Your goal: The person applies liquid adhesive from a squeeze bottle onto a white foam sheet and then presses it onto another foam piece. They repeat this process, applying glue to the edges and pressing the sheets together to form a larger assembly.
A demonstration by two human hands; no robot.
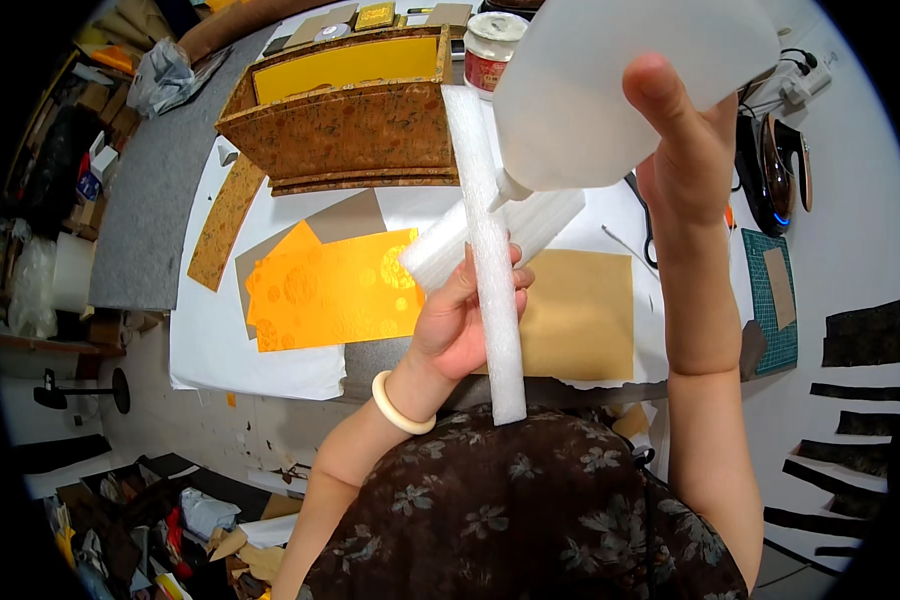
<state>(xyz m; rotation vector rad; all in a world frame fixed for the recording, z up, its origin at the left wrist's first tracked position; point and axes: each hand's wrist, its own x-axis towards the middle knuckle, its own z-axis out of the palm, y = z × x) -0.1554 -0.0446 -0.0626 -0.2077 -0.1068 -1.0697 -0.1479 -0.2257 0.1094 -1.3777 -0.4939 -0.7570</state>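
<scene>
In the head view, the white foam strip [488, 245] stands in the left hand [455, 325], its long axis running nearly straight away from the person, the far end leaning slightly left. The near end hangs in front of the patterned garment [490, 490]; the far end reaches past the left hand toward the brown patterned box [360, 135]. The left hand grasps the strip, thumb on one side and fingers curling round the other.

The right hand [695, 165], higher and farther out, grips a plastic squeeze bottle [610, 100]. The bottle is tipped, its nozzle [511, 188] pointing down and left at the strip above the left hand; whether the tip touches the foam cannot be told.

The strip is narrow, straight-edged and finely textured. The bottle is whitish, translucent and smooth, its top cut off by the picture's edge.

Beyond the left hand lies another white foam piece [555, 218]; to its left is an orange patterned sheet [340, 295], to its right a tan sheet [580, 315]. Left of the right hand, past the bottle, a white tub [494, 30] carries a red label, its print too small to read.
</scene>
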